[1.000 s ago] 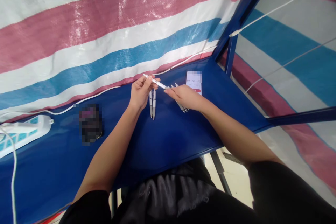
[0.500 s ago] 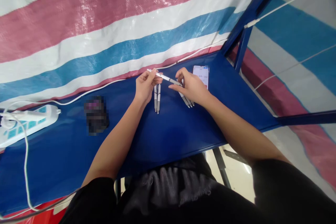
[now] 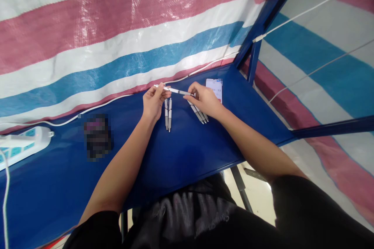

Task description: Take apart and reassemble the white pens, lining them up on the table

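Note:
Between my two hands, above the blue table, a white and grey pen (image 3: 174, 90) is held nearly level. My left hand (image 3: 153, 100) pinches its white end between thumb and fingers. At the grey tip end, my right hand (image 3: 203, 98) has its thumb and fingertips closed on the pen. Two similar pens (image 3: 168, 114) lie side by side on the table just right of my left wrist. Several more pens (image 3: 199, 113) lie in a slanted row beneath my right hand, their upper ends covered by it.
A phone (image 3: 215, 86) with a lit screen lies behind my right hand. At the left are a blurred dark object (image 3: 98, 137) and a white power strip (image 3: 26, 144) with cords. The blue table (image 3: 187, 151) meets a striped sheet at the back and a blue frame post (image 3: 253, 60) at the right.
My right thumb and fingertips have closed on the pen's tip end, and the pen lies more level. The whole view has shifted slightly, so the table things appear farther left and lower.

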A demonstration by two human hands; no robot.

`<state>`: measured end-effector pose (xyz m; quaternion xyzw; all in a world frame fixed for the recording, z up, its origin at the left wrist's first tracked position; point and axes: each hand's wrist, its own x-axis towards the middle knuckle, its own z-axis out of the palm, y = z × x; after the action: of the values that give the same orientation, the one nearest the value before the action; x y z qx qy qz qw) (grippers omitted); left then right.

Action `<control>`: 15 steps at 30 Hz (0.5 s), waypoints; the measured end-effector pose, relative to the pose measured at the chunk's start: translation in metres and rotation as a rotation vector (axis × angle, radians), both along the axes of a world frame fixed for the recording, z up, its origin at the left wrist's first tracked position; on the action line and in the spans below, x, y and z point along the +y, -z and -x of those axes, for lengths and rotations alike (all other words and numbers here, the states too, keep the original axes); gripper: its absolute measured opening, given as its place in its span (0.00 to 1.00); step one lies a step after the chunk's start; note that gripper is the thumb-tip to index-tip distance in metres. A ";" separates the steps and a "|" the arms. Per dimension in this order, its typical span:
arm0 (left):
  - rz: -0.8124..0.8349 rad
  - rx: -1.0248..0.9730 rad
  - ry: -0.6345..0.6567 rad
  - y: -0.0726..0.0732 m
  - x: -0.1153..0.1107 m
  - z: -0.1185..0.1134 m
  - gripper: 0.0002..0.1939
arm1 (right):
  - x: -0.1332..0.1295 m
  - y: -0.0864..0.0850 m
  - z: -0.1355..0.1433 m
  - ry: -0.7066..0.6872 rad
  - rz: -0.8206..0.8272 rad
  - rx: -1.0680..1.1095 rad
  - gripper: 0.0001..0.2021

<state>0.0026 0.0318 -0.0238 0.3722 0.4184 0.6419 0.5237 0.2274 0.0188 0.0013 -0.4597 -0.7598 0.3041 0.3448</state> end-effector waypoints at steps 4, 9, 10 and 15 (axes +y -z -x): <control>0.006 0.008 -0.009 0.002 0.001 0.002 0.14 | 0.004 0.003 0.000 0.045 0.043 0.229 0.21; 0.019 0.056 0.054 0.005 0.001 0.009 0.18 | 0.019 0.014 0.001 0.088 0.137 0.525 0.25; 0.015 0.062 0.070 0.005 0.002 0.010 0.19 | 0.021 0.015 0.001 0.087 0.148 0.573 0.26; 0.001 0.051 0.147 0.005 0.005 0.016 0.16 | 0.027 0.015 -0.004 0.129 0.094 0.719 0.24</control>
<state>-0.0130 0.0364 -0.0288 0.4179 0.4035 0.5921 0.5586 0.2310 0.0459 -0.0135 -0.3858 -0.5446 0.4584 0.5869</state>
